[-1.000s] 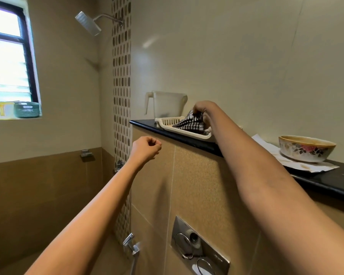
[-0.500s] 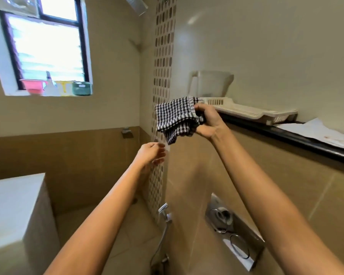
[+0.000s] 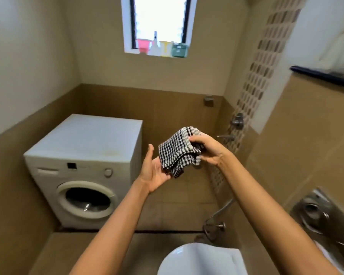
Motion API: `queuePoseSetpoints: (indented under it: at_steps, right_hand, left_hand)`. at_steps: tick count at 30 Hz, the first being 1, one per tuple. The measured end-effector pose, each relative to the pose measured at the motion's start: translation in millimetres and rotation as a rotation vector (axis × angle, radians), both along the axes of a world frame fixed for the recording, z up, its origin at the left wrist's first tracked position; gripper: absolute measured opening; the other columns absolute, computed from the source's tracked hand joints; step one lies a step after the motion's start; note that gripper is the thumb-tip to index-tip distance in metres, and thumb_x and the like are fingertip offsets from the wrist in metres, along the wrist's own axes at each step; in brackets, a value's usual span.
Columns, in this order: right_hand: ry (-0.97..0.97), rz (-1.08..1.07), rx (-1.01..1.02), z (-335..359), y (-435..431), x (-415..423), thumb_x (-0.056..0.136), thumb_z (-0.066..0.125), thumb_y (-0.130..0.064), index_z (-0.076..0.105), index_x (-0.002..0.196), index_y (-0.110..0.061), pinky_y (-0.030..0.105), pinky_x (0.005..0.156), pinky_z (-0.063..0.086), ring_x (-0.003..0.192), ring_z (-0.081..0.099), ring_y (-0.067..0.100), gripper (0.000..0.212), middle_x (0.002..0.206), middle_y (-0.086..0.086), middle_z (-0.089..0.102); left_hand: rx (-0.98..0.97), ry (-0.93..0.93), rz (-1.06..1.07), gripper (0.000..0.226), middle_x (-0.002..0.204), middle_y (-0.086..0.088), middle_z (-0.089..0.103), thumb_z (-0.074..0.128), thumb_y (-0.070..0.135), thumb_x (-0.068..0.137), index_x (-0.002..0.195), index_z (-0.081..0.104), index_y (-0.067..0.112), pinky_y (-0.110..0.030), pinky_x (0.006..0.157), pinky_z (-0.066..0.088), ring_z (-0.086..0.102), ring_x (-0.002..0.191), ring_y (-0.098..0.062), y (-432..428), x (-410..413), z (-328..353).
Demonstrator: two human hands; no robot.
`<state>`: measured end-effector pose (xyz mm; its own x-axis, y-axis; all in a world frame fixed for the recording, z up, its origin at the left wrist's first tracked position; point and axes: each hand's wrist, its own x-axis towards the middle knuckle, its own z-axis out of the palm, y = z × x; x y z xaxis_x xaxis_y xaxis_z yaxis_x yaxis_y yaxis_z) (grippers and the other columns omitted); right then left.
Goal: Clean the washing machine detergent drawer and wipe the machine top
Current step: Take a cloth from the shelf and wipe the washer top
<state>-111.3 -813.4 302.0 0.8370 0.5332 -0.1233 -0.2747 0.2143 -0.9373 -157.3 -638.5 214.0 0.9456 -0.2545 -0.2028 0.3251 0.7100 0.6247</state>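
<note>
Two hands meet above the tiled floor (image 3: 177, 207): the right hand (image 3: 209, 151) pinches a checked cloth (image 3: 176, 153); the left hand (image 3: 155, 173) lies beneath, fingers straight. Left of them, the washer (image 3: 83, 155) stands under the window (image 3: 159, 20).

Single head-worn view, angled forward and down; hands (image 3: 179, 161) close, washing machine (image 3: 83, 167) farther off, window (image 3: 159, 24) beyond.

Both bare forearms extended forward, left hand (image 3: 154, 173) palm up with fingers relaxed, thumb raised, under the checked cloth (image 3: 177, 153), right hand (image 3: 209, 151) palm down, fingers curled gripping its edge
</note>
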Motion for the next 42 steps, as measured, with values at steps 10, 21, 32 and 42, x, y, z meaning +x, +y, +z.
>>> queuePoseSetpoints:
  at_steps: [10,21,32,42]
  right_hand:
    - [-0.429,-0.061,-0.886,-81,177,31,0.082,0.064,-0.009,0.046,0.120,-0.018,0.026,0.076,0.048,0.096,0.054,0.017,0.043,0.116,0.007,0.047]
    - [-0.690,0.358,-0.768,-132,350,11,0.072,0.082,-0.034,0.038,0.143,-0.020,0.037,0.110,0.036,0.130,0.042,0.016,0.084,0.143,0.001,0.045]
    - [-0.483,0.246,-0.559,-174,426,97,0.073,0.080,-0.011,0.063,0.123,-0.020,0.029,0.104,0.044,0.121,0.055,0.010,0.054,0.132,0.002,0.059]
    - [0.056,0.026,-0.325,-189,467,237,0.101,0.042,-0.015,0.057,0.112,0.003,0.038,0.084,0.054,0.094,0.065,0.028,0.025,0.104,0.018,0.065]
  left_hand:
    - [0.299,0.065,0.155,0.027,0.108,-0.018,0.067,0.056,-0.001,0.089,0.116,0.057,-0.001,-0.033,0.078,0.060,0.068,0.093,-0.024,196,-17,-29]
    - [0.539,0.101,0.158,0.045,0.108,-0.014,0.069,0.060,0.036,0.087,0.116,0.059,0.002,-0.030,0.085,0.055,0.069,0.096,-0.019,329,-10,-49]
    - [0.614,0.146,0.070,0.051,0.110,-0.016,0.068,0.067,-0.015,0.078,0.123,0.054,0.003,-0.038,0.097,0.051,0.065,0.107,-0.027,417,63,-80]
    - [0.690,0.446,0.112,0.021,0.105,-0.014,0.065,0.052,-0.010,0.088,0.099,0.060,0.006,-0.041,0.090,0.052,0.062,0.099,-0.025,527,179,-121]
